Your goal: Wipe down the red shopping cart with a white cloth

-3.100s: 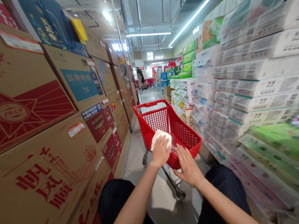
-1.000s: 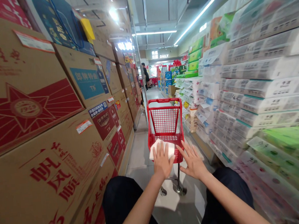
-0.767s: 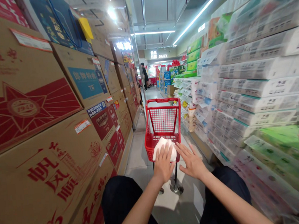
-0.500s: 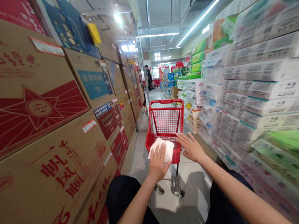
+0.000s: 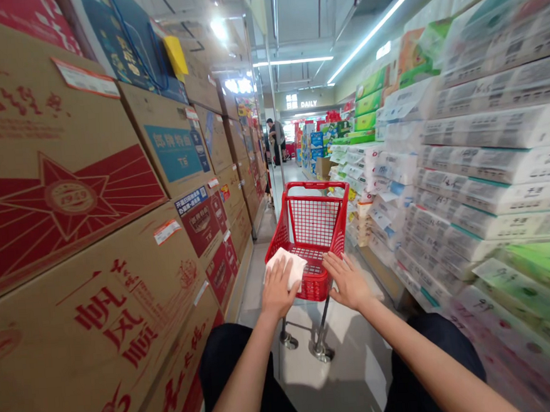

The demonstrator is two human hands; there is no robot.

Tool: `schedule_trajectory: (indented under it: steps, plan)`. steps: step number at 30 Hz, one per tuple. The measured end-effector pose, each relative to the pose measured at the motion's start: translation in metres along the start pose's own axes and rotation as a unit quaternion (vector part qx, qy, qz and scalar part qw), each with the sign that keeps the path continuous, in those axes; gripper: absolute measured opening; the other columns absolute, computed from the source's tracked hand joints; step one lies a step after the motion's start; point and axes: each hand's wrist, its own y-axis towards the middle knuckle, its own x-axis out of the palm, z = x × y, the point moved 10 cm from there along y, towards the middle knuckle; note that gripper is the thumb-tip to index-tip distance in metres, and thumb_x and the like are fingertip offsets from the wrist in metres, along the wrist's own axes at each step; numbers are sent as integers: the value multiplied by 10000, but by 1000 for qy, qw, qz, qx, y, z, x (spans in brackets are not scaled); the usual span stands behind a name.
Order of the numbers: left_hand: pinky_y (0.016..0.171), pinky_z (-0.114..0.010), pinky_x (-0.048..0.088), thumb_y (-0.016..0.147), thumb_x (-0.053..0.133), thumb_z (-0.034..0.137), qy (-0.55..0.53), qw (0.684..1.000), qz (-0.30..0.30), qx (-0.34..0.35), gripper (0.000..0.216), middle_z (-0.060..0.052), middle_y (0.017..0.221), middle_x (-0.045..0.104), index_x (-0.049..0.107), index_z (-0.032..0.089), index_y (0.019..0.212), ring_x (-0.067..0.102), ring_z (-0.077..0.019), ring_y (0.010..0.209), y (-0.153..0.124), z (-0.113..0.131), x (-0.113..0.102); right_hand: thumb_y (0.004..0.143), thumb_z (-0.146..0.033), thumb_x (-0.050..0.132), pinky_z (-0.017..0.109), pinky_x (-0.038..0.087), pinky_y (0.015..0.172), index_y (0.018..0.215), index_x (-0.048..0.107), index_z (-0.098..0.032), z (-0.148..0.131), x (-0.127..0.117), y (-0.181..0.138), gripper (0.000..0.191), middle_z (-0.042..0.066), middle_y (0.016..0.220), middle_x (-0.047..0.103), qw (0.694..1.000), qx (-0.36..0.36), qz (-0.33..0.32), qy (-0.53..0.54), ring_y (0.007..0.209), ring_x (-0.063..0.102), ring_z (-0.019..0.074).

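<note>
A small red shopping cart [image 5: 314, 228] stands in the aisle straight ahead of me, its mesh basket holding nothing I can see. My left hand [image 5: 277, 289] lies flat on a white cloth [image 5: 288, 266], pressing it onto the cart's near left rim. On the near right rim rests my right hand [image 5: 349, 281], its fingers curled over the red edge. Both forearms reach out over my dark trousers.
Stacked brown cartons [image 5: 67, 201] with red print wall the left side. Wrapped tissue packs [image 5: 489, 172] are piled high along the right. The grey floor [image 5: 309, 367] runs on between them. A person [image 5: 277, 137] stands far down the aisle.
The cart has swung a little, its back now angled right. My left hand and cloth slid to the near left corner. My right hand went from hovering with spread fingers to gripping the rim.
</note>
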Motion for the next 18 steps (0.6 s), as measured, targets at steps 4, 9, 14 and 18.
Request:
schedule_trajectory:
  steps: [4,9,14,18]
  plan:
    - [1233,-486,186,1008,371,503,-11,999,11,-37,602,-46,1639,237,298,260,1554,168,-257,1522,3,-27,-1,735,-258,551,529,127,1229,1523,342,-91,-34,1,-2,832,139,1619,265,999,-25,9,22,1502,214,284]
    - [1223,-513,218,1008,354,520,-19,994,8,-103,591,-113,1592,339,426,180,1486,270,-282,1490,7,-52,-3,735,-257,538,511,110,1233,1578,219,-160,-64,-3,7,906,87,1633,241,997,-46,-17,59,1506,205,256]
    - [1220,-504,239,1001,380,528,-33,995,14,-88,579,-92,1583,363,434,200,1475,281,-267,1487,0,-40,-10,805,-304,522,516,86,1229,1594,150,-236,-37,-12,24,875,47,1657,154,995,-72,-53,49,1518,159,246]
    - [1224,-489,240,1017,362,495,-38,996,13,-84,551,-67,1610,308,403,222,1494,244,-245,1502,-6,-33,-10,827,-343,564,555,102,1214,1587,189,-258,3,-11,27,851,51,1668,84,998,-52,-35,-2,1526,78,304]
